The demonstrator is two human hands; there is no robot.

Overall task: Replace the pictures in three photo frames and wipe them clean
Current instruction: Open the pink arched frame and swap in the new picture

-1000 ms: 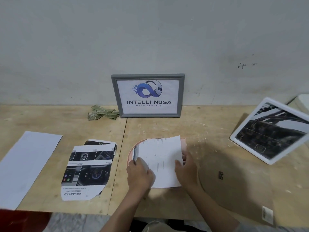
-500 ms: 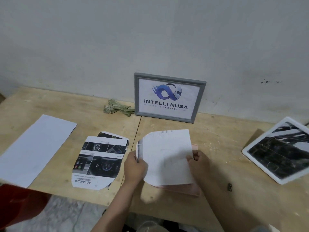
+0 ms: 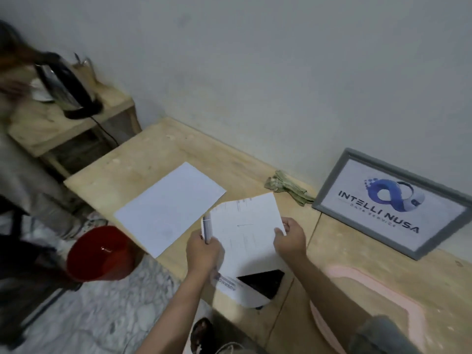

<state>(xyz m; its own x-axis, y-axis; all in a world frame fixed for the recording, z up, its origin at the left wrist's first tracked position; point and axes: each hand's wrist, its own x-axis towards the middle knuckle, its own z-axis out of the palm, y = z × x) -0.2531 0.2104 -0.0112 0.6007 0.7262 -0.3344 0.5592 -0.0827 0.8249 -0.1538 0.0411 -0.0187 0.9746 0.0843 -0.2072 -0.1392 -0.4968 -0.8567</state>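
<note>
Head view: white-backed picture (image 3: 245, 226), curled edge.

A red bucket (image 3: 101, 252) stands on the floor just left of the table (image 3: 158, 149). Beyond the bucket, a kettle (image 3: 67, 89) sits on a low wooden stand (image 3: 76, 123).

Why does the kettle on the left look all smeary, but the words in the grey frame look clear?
In the head view, the kettle and the person beside it are streaked with motion blur at the picture's edge; the grey frame is only slightly soft, so its words read. The wide lens tilts the wall, and both hands holding the paper are dim.
</note>
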